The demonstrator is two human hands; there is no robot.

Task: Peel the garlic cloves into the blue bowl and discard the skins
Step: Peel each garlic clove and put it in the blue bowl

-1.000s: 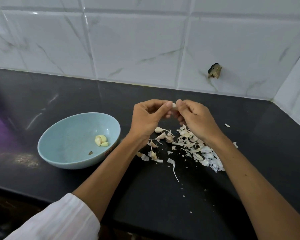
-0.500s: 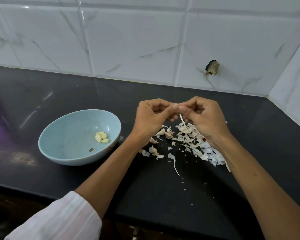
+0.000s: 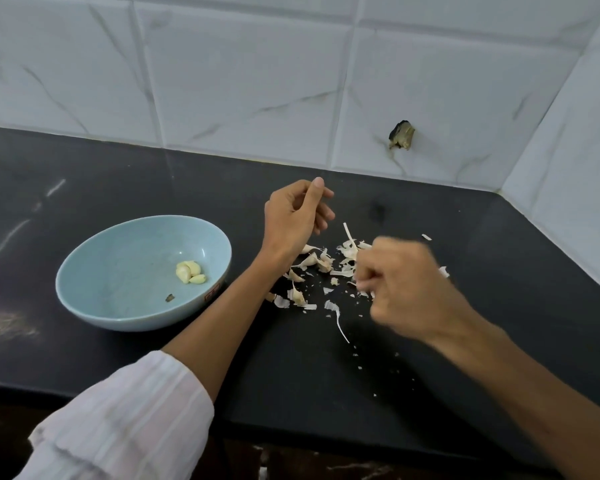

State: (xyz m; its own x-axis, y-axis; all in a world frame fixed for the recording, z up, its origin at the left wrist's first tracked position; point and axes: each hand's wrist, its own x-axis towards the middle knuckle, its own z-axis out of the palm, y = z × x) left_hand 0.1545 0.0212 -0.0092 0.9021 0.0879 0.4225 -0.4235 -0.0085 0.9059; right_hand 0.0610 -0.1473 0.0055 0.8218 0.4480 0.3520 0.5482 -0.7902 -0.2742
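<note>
Left hand point(image 3: 297, 216): raised above the black counter point(image 3: 312, 379), thumb up, fingers loosely curled; I cannot tell whether it holds a clove. Right hand point(image 3: 404, 289): blurred, fingers curled, low over the garlic skins point(image 3: 326, 266); I cannot tell what it holds. The skins lie scattered on the counter between and under both hands. Peeled cloves point(image 3: 189, 271) sit inside the blue bowl point(image 3: 94, 265), left of the left forearm.
</note>
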